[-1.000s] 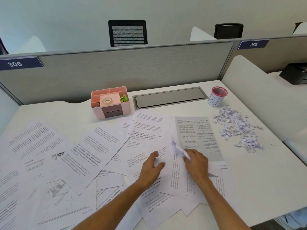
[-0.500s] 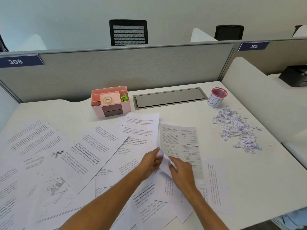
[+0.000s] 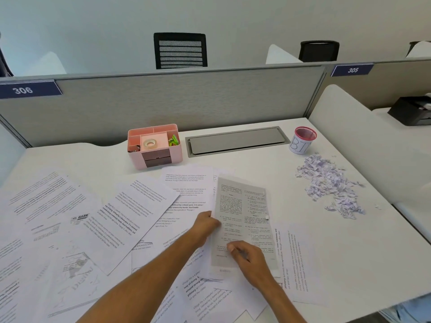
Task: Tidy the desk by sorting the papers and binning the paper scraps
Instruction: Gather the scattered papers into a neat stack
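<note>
A grey-toned printed sheet (image 3: 242,206) is lifted a little off the desk at the centre. My left hand (image 3: 206,227) grips its left edge, and my right hand (image 3: 250,262) pinches its lower part. Under and around it lie several printed white papers (image 3: 130,217), spread across the left and middle of the white desk (image 3: 349,264). One more sheet (image 3: 296,259) lies to the right of my right hand. A heap of paper scraps (image 3: 328,185) lies at the right. Behind the heap stands a small red-rimmed cup marked BIN (image 3: 302,141).
A pink desk organiser (image 3: 155,145) with tape and clips stands at the back centre-left. A grey cable hatch (image 3: 236,141) sits flush in the desk beside it. A grey partition (image 3: 163,101) closes the back, and a white divider (image 3: 363,141) bounds the right side.
Both hands slid the grey sheet leftwards and raised it. My left hand went from lying flat on the papers to gripping the sheet's left edge. My right hand moved to its lower part.
</note>
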Available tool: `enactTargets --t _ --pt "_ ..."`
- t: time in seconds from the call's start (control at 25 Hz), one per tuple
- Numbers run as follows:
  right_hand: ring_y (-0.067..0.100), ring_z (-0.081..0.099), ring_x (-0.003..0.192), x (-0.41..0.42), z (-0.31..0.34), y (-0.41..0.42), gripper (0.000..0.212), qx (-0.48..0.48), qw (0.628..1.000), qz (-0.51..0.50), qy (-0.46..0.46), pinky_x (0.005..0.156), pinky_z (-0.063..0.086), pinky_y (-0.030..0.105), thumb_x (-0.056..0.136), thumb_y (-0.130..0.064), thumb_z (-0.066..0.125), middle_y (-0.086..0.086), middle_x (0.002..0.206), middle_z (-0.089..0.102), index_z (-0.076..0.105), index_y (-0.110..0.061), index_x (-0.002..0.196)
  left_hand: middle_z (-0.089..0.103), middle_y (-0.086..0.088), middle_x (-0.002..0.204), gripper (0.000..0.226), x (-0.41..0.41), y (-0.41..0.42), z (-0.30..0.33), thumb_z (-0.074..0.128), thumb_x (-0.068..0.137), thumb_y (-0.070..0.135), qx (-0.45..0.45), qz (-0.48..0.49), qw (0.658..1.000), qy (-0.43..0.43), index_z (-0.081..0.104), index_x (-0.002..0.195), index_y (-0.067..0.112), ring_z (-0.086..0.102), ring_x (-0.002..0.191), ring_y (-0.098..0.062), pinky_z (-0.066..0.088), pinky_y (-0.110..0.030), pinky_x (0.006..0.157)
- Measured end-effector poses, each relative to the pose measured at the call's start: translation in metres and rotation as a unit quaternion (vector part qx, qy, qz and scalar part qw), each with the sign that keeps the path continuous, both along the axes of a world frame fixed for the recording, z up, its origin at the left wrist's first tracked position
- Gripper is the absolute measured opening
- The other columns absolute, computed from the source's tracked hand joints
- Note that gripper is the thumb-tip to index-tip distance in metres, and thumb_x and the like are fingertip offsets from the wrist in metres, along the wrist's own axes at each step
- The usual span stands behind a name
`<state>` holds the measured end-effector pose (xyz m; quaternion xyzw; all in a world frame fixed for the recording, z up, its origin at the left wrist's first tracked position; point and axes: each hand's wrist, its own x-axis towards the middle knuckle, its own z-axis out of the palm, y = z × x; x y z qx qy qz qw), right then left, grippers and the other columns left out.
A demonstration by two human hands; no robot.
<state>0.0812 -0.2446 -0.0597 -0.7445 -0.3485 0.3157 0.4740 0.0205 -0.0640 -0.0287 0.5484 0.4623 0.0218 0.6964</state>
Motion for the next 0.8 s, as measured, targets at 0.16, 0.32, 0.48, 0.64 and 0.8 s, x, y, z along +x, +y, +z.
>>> enactTargets --t 0.16,0.32,0.48,0.64,0.8 --pt "0.010 0.060 0.111 0.018 0.000 0.001 0.029 -0.005 0.986 -0.158 -0.059 0.093 0.054 0.036 0.088 -0.031 0.068 -0.009 0.121 0.064 0.064 -0.027 0.117 0.075 -0.009 0.102 0.020 -0.008 0.007 0.004 0.072 0.079 -0.001 0.035 0.020 0.999 -0.029 0.069 0.098 0.006 0.073 0.085 -0.025 0.060 -0.033 0.068" --pt "0.019 0.055 0.115 0.065 0.013 0.008 0.059 -0.025 0.955 -0.295 -0.023 0.094 0.047 0.036 0.083 -0.035 0.074 0.000 0.135 0.055 0.049 -0.023 0.135 0.075 -0.007 0.102 0.033 -0.019 0.013 0.011 0.079 0.071 -0.002 0.024 0.044 0.997 -0.055 0.068 0.102 0.004 0.072 0.091 -0.028 0.061 -0.041 0.078" --pt "0.025 0.068 0.099 0.102 0.018 0.015 0.064 0.026 0.918 -0.310 0.245 0.081 0.054 0.037 0.078 -0.035 0.079 0.009 0.119 0.066 0.051 -0.014 0.132 0.075 -0.008 0.102 0.039 -0.028 0.014 0.014 0.082 0.067 -0.002 0.023 0.050 0.994 -0.090 0.067 0.102 0.003 0.072 0.092 -0.029 0.060 -0.044 0.080" --pt "0.033 0.074 0.085 0.107 0.017 0.018 0.035 0.057 0.921 -0.225 0.313 0.064 0.060 0.039 0.077 -0.017 0.079 0.016 0.097 0.075 0.070 -0.002 0.108 0.075 -0.009 0.105 0.040 -0.034 0.015 0.015 0.081 0.068 -0.001 0.009 0.034 0.992 -0.119 0.067 0.106 0.003 0.072 0.095 -0.031 0.058 -0.050 0.085" --pt "0.032 0.073 0.087 0.101 0.013 0.020 0.024 0.089 0.926 -0.210 0.301 0.065 0.060 0.039 0.084 -0.016 0.073 0.015 0.099 0.075 0.071 -0.004 0.104 0.073 -0.014 0.109 0.028 -0.039 0.019 0.016 0.068 0.085 0.007 -0.036 0.027 0.989 -0.140 0.066 0.113 0.006 0.071 0.096 -0.035 0.059 -0.048 0.080"
